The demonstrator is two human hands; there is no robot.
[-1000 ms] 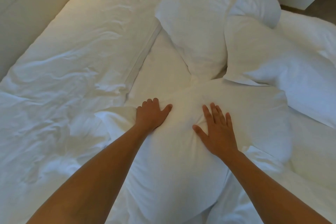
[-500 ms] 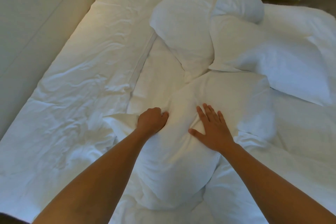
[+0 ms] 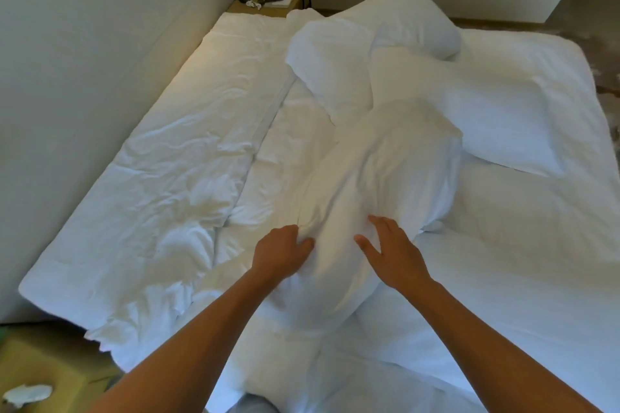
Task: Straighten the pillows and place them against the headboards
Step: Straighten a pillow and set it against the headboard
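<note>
Several white pillows lie in a heap in the middle of the bed. The nearest pillow (image 3: 379, 178) lies lengthwise toward me. My left hand (image 3: 280, 253) is closed on a fold of its near left edge. My right hand (image 3: 391, 253) rests on its near right part with fingers spread, thumb out. Beyond it lie a second pillow (image 3: 330, 65), a third pillow (image 3: 407, 15) at the far end and a fourth pillow (image 3: 496, 117) to the right. The padded headboard (image 3: 84, 54) runs along the bed's left side, with no pillow touching it.
A crumpled white sheet (image 3: 174, 178) covers the mattress on the left, a duvet (image 3: 523, 245) lies to the right. A wooden nightstand (image 3: 268, 5) with a phone and cables stands at the far end. A tan box (image 3: 43, 375) sits at the lower left beside the bed.
My left hand went from lying flat to being closed on the pillow's edge. The view pulled back, showing the nightstand and more of the bed. The nearest pillow looks narrower and bunched.
</note>
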